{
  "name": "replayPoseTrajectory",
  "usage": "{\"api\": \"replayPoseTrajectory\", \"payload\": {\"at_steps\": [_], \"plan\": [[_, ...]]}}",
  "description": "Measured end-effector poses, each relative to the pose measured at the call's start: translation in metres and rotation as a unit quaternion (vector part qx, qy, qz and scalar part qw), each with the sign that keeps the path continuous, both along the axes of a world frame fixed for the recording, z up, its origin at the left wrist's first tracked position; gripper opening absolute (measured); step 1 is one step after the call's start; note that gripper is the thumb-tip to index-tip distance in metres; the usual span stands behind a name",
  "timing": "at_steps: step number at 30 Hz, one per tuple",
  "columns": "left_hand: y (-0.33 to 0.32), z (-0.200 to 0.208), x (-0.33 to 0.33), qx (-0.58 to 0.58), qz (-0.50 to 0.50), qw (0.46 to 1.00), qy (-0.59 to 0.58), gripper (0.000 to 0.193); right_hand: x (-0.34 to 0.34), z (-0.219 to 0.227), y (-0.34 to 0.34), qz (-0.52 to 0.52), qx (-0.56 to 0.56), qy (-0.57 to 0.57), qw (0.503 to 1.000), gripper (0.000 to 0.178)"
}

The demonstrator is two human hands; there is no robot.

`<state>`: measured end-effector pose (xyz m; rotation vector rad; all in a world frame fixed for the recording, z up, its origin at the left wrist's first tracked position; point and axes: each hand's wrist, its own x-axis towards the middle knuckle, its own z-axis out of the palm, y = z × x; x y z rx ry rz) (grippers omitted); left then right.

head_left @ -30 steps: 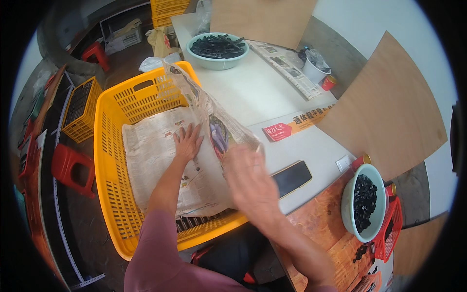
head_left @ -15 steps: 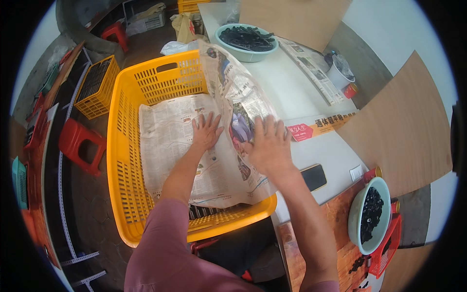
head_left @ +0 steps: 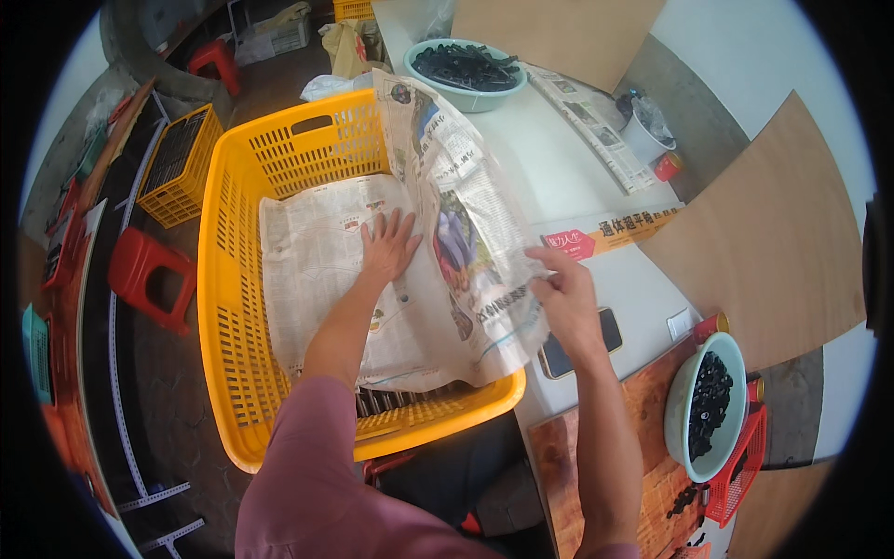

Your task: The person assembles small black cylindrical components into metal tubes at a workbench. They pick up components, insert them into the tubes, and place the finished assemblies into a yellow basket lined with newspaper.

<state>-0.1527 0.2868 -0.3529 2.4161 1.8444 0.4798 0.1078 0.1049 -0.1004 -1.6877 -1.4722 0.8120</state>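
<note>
A large yellow plastic crate (head_left: 221, 279) stands before me, lined with an opened sheet of newspaper (head_left: 321, 252). Flat on the paper inside the crate lies my left hand (head_left: 389, 246), fingers spread. The newspaper's right half stands up over the crate's right wall and leans toward the white table (head_left: 559, 186). At that half's outer edge, my right hand (head_left: 564, 291) pinches the paper between thumb and fingers. Under the paper, at the crate's near end, a row of dark slim pieces (head_left: 396, 399) peeks out; the rest of them are hidden.
On the table are a pale green basin of black parts (head_left: 466, 79), a folded newspaper (head_left: 596, 130) and a phone (head_left: 584, 343). Another basin (head_left: 708, 410) and a red basket (head_left: 740, 475) stand at right. Left are a red stool (head_left: 154, 279) and a smaller yellow crate (head_left: 182, 168).
My right hand has moved right and down from the middle of the raised sheet to its outer edge, closing on it. My left hand stays pressed on the paper.
</note>
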Motion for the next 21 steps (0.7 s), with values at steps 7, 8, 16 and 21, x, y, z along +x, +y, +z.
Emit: {"api": "replayPoseTrajectory", "payload": {"at_steps": [7,8,16,21], "plan": [[0.004,-0.006,0.003,0.009,0.005,1.000,0.005,0.059,0.030,-0.021,-0.017,-0.055,0.044,-0.168,0.983,0.032],[0.004,-0.007,0.002,0.013,0.003,1.000,0.005,0.059,0.025,-0.021,-0.018,-0.039,0.068,-0.228,0.970,0.034],[-0.001,0.003,-0.001,-0.008,0.009,1.000,-0.016,0.060,-0.075,0.023,-0.028,0.130,0.260,-0.407,0.866,0.065],[0.003,-0.003,0.003,0.003,0.008,0.999,-0.047,0.059,-0.061,-0.021,-0.023,0.062,0.007,-0.302,0.951,0.081]]}}
